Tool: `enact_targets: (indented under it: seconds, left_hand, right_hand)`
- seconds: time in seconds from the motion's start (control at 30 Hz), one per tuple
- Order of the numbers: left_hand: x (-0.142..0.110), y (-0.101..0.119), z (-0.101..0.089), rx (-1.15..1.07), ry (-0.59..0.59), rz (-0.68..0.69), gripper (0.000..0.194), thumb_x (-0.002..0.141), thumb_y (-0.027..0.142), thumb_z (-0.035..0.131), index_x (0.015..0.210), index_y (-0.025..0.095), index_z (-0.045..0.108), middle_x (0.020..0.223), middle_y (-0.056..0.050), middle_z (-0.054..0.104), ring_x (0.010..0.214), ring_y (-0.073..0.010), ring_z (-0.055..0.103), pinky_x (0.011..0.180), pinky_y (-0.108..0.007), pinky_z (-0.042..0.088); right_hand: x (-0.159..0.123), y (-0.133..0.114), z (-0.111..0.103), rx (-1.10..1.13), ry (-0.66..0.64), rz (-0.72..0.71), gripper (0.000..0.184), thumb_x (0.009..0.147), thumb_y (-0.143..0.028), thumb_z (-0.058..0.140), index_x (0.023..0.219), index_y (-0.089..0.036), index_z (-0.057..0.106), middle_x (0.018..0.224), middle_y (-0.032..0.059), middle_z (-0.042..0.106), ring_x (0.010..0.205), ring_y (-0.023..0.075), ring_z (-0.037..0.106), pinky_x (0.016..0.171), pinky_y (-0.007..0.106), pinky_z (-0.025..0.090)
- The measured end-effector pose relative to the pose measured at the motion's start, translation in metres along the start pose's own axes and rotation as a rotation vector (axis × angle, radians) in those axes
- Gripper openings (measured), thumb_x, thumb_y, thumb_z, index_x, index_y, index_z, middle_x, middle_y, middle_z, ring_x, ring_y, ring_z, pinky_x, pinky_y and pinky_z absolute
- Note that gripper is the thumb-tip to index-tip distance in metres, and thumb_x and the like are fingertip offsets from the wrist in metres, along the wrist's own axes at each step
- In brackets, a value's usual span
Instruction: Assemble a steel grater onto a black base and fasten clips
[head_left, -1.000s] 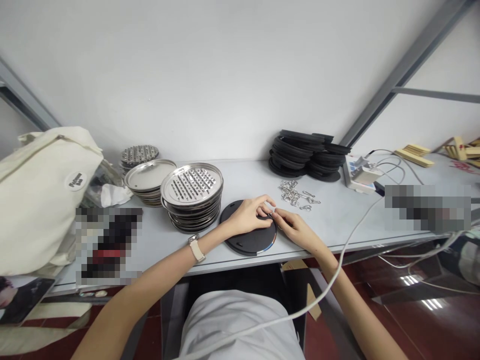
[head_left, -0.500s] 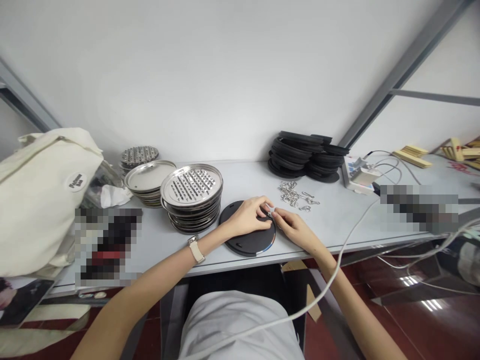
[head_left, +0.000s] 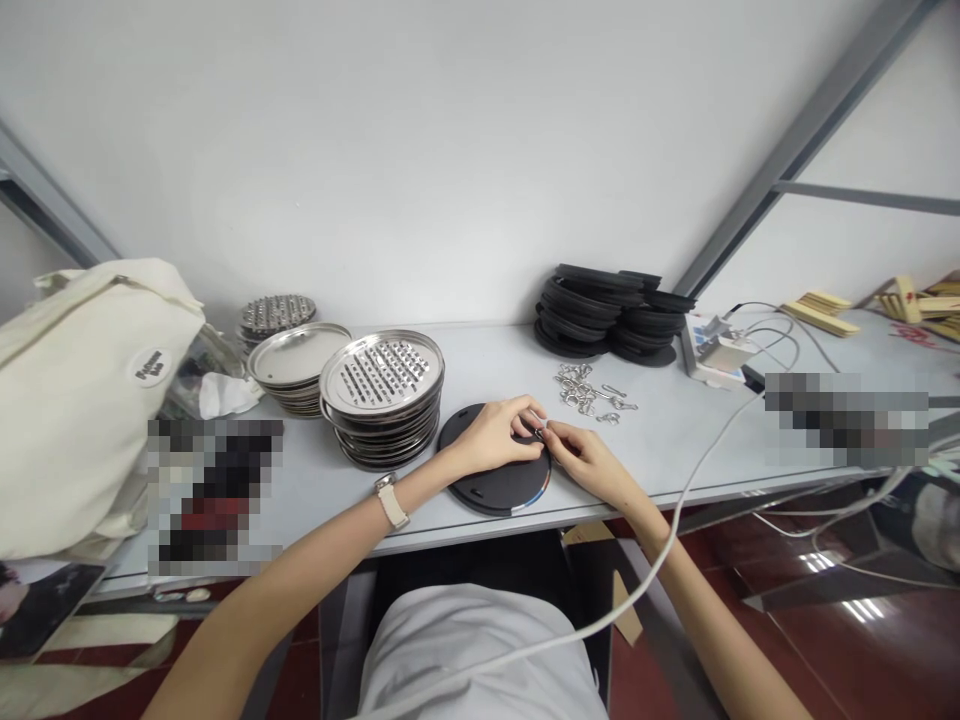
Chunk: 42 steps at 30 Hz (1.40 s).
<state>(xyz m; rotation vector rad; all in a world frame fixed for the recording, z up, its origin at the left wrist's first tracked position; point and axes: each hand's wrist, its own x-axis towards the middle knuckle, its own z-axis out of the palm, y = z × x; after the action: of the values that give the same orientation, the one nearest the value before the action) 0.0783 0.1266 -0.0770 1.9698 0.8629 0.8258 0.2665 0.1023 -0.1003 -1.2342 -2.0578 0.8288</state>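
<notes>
Only slight finger movement is being shown since the earlier frames, both hands being held at nearly the same spot. Near the centre of the frame, a round black disc (head_left: 499,488) is being partly covered by the left hand (head_left: 495,437), its fingers being kept bent with thumb and index apart. At the disc's right edge, a small metal piece (head_left: 538,434) is being met by the right hand (head_left: 589,462), thumb and forefinger bunched together; whether either hand is clamped on it cannot be told. Metal clasps (head_left: 581,392) are being kept scattered at centre right, below stacked black discs (head_left: 589,312).
</notes>
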Motion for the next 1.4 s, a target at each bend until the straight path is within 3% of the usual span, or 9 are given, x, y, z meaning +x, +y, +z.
enact_targets:
  seconds: [0.27, 0.87, 1.03, 1.2, 1.4]
  left_hand:
    - [0.0004, -0.0013, 0.0002, -0.069, -0.020, 0.004, 0.035, 0.068, 0.013, 0.065, 0.102, 0.019, 0.059, 0.074, 0.003, 0.065, 0.069, -0.0096, 0.061, 0.065, -0.018, 0.048]
    - [-0.0001, 0.0007, -0.0002, -0.020, 0.004, 0.009, 0.035, 0.067, 0.015, 0.066, 0.101, 0.018, 0.060, 0.075, 0.003, 0.064, 0.071, -0.0102, 0.060, 0.067, -0.019, 0.047]
    - [0.0001, 0.0012, -0.0003, 0.028, 0.014, 0.020, 0.033, 0.067, 0.016, 0.065, 0.100, 0.018, 0.061, 0.078, 0.002, 0.062, 0.072, -0.0103, 0.057, 0.065, -0.019, 0.046]
    - [-0.0005, 0.0035, -0.0011, 0.057, 0.007, 0.016, 0.032, 0.068, 0.017, 0.065, 0.100, 0.018, 0.061, 0.089, 0.000, 0.065, 0.073, -0.0106, 0.057, 0.065, -0.020, 0.046]
    - [-0.0008, 0.0046, -0.0018, 0.045, 0.002, 0.008, 0.030, 0.068, 0.017, 0.065, 0.098, 0.018, 0.061, 0.086, 0.001, 0.067, 0.073, -0.0102, 0.059, 0.066, -0.019, 0.046]
  right_hand:
    - [-0.0016, -0.0019, -0.0009, 0.000, 0.005, 0.014, 0.034, 0.098, -0.038, 0.037, 0.069, -0.019, 0.041, 0.061, -0.0042, 0.037, 0.058, 0.0115, 0.035, 0.055, 0.026, 0.028]
    - [-0.0007, -0.0013, -0.0012, 0.008, 0.020, 0.017, 0.036, 0.098, -0.040, 0.037, 0.068, -0.020, 0.038, 0.060, -0.0044, 0.035, 0.057, 0.0117, 0.035, 0.054, 0.025, 0.029]
    - [0.0003, -0.0034, 0.0002, -0.050, 0.034, -0.005, 0.034, 0.098, -0.039, 0.038, 0.074, -0.018, 0.049, 0.064, -0.0017, 0.048, 0.060, 0.0135, 0.043, 0.058, 0.025, 0.034]
    - [0.0004, -0.0069, -0.0017, -0.030, 0.029, -0.024, 0.034, 0.098, -0.040, 0.038, 0.094, -0.017, 0.062, 0.084, 0.0048, 0.067, 0.075, 0.0196, 0.058, 0.070, 0.028, 0.042]
    - [-0.0003, -0.0059, -0.0018, -0.039, 0.025, -0.008, 0.036, 0.098, -0.041, 0.037, 0.090, -0.016, 0.061, 0.080, 0.0048, 0.065, 0.071, 0.0191, 0.056, 0.067, 0.028, 0.042]
